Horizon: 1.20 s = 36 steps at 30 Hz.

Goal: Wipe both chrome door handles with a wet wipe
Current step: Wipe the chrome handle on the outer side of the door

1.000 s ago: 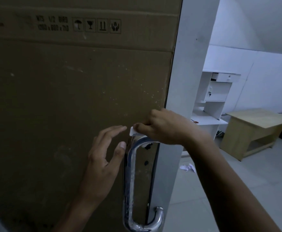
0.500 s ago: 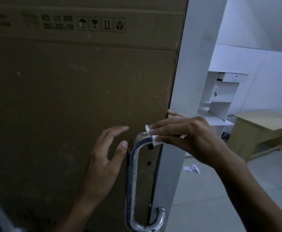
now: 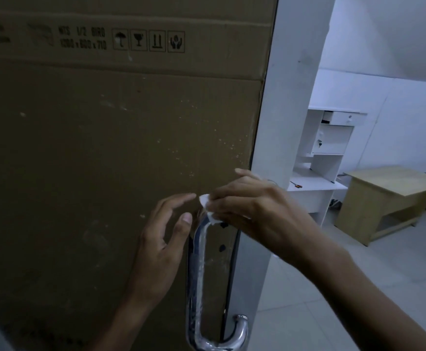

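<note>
One cardboard sheet (image 3: 100,160) covers the door face, printed handling symbols near its top. Beyond the door edge stand a white shelf unit (image 3: 328,158) and a wooden desk (image 3: 389,198). Chrome handle (image 3: 196,279) runs vertically at the door edge. Left hand (image 3: 161,249) rests beside it, fingers loosely spread, holding nothing. Right hand (image 3: 255,214) pinches a wet wipe (image 3: 208,207) against the handle's top bend.
</note>
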Tool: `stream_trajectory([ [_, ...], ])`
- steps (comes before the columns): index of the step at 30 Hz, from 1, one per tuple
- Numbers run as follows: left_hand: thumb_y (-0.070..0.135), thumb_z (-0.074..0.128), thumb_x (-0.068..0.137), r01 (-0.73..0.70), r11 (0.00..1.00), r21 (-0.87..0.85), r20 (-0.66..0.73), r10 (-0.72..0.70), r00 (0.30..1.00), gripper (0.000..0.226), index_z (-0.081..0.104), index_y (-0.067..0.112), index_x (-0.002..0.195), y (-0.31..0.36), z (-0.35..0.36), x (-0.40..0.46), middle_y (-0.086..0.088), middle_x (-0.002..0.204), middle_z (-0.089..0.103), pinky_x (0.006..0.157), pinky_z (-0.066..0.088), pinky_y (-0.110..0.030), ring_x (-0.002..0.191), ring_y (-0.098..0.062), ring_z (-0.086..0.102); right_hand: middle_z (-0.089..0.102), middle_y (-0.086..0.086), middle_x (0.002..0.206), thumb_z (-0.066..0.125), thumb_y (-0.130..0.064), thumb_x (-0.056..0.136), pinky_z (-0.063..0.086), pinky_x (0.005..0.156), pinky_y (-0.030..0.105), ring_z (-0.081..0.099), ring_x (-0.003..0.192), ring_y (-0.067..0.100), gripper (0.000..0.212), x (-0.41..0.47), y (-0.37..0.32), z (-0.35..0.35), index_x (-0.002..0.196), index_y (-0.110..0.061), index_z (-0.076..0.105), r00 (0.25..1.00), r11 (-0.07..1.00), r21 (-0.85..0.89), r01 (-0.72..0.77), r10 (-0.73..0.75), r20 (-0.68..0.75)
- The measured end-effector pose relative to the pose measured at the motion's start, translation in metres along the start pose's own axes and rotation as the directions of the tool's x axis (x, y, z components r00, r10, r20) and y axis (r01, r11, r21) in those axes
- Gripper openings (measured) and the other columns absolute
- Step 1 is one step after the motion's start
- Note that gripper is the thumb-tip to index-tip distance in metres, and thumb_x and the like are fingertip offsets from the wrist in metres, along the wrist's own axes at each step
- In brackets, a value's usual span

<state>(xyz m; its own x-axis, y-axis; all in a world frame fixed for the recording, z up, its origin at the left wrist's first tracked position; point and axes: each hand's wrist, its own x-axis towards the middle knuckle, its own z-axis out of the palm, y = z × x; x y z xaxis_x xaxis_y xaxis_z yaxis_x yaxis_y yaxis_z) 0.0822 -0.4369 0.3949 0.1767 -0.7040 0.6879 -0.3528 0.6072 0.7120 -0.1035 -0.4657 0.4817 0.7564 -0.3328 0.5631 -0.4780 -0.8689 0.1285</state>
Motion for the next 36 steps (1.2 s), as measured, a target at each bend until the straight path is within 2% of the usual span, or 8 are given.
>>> stream_trajectory([
  [7,0.044,0.043,0.094,-0.008,0.999,0.032,-0.053,0.010,0.999,0.031,0.059,0.040,0.120,0.007,-0.005,-0.003,0.018,0.123,0.059,0.093,0.038,-0.008,0.123,-0.005,0.052,0.070,0.000,0.093,0.046,-0.038,0.101,0.040,0.109,0.040,0.066,0.092,0.019,0.028,0.028,-0.015,0.011,0.105,-0.023,0.069,0.976,0.984,-0.072,-0.161,0.169,0.134],
  [12,0.045,0.043,0.093,-0.020,0.998,0.056,-0.030,0.022,0.999,0.032,0.059,0.039,0.120,0.014,-0.007,-0.001,0.020,0.124,0.058,0.092,0.038,-0.007,0.123,-0.003,0.051,0.057,-0.004,0.073,0.036,-0.049,0.101,0.050,0.067,0.035,0.056,0.074,0.014,0.042,0.027,-0.010,0.010,0.090,-0.022,0.066,0.947,0.957,-0.002,-0.291,0.288,0.144],
  [18,0.044,0.043,0.093,-0.044,0.996,0.083,-0.010,0.045,0.999,0.032,0.059,0.039,0.121,0.015,-0.010,0.003,0.020,0.126,0.057,0.096,0.040,-0.018,0.126,-0.004,0.049,0.053,-0.003,0.059,0.015,-0.064,0.090,0.049,0.095,0.045,0.059,0.066,0.011,0.068,0.015,0.007,-0.003,0.075,-0.018,0.062,0.925,0.936,0.042,-0.349,0.337,0.178],
  [21,0.042,0.043,0.094,-0.058,0.995,0.078,0.002,0.058,0.998,0.032,0.059,0.038,0.121,0.015,-0.008,0.005,0.018,0.127,0.056,0.099,0.039,-0.028,0.127,-0.008,0.049,0.048,-0.002,0.056,0.014,-0.064,0.090,0.043,0.106,0.037,0.058,0.065,0.005,0.064,0.004,0.023,-0.009,0.068,-0.020,0.056,0.926,0.939,0.056,-0.340,0.324,0.195],
  [24,0.042,0.043,0.094,-0.067,0.995,0.070,0.025,0.066,0.998,0.032,0.059,0.036,0.122,0.016,-0.006,0.009,0.017,0.127,0.057,0.101,0.040,-0.034,0.128,-0.013,0.049,0.048,0.000,0.059,0.019,-0.060,0.097,0.042,0.081,0.011,0.052,0.064,0.001,0.066,-0.006,0.036,-0.010,0.068,-0.015,0.056,0.940,0.937,0.126,-0.325,0.305,0.152],
  [26,0.042,0.042,0.094,-0.076,0.994,0.082,0.052,0.072,0.996,0.033,0.058,0.037,0.123,0.018,-0.004,0.012,0.019,0.127,0.056,0.102,0.040,-0.033,0.129,-0.013,0.048,0.051,-0.002,0.066,0.023,-0.057,0.098,0.046,0.072,0.023,0.050,0.065,0.007,0.061,-0.014,0.045,-0.009,0.073,-0.014,0.060,0.951,0.941,0.152,-0.301,0.285,0.115],
  [29,0.043,0.040,0.095,-0.108,0.985,0.132,0.123,0.092,0.988,0.036,0.056,0.038,0.126,0.021,-0.002,0.015,0.025,0.128,0.054,0.102,0.038,-0.019,0.130,-0.008,0.045,0.055,-0.008,0.076,0.029,-0.046,0.101,0.047,0.085,0.047,0.052,0.075,0.008,0.046,-0.024,0.054,-0.001,0.082,-0.021,0.063,0.972,0.954,0.190,-0.231,0.237,-0.006],
  [36,0.042,0.039,0.096,-0.165,0.969,0.184,0.250,0.116,0.961,0.038,0.057,0.036,0.128,0.024,0.002,0.021,0.028,0.128,0.054,0.100,0.033,-0.007,0.127,-0.002,0.046,0.068,-0.003,0.108,0.036,-0.034,0.103,0.035,0.108,0.024,0.060,0.106,0.007,0.042,-0.046,0.068,0.022,0.106,-0.011,0.071,0.920,0.974,0.161,-0.158,0.205,-0.333],
])
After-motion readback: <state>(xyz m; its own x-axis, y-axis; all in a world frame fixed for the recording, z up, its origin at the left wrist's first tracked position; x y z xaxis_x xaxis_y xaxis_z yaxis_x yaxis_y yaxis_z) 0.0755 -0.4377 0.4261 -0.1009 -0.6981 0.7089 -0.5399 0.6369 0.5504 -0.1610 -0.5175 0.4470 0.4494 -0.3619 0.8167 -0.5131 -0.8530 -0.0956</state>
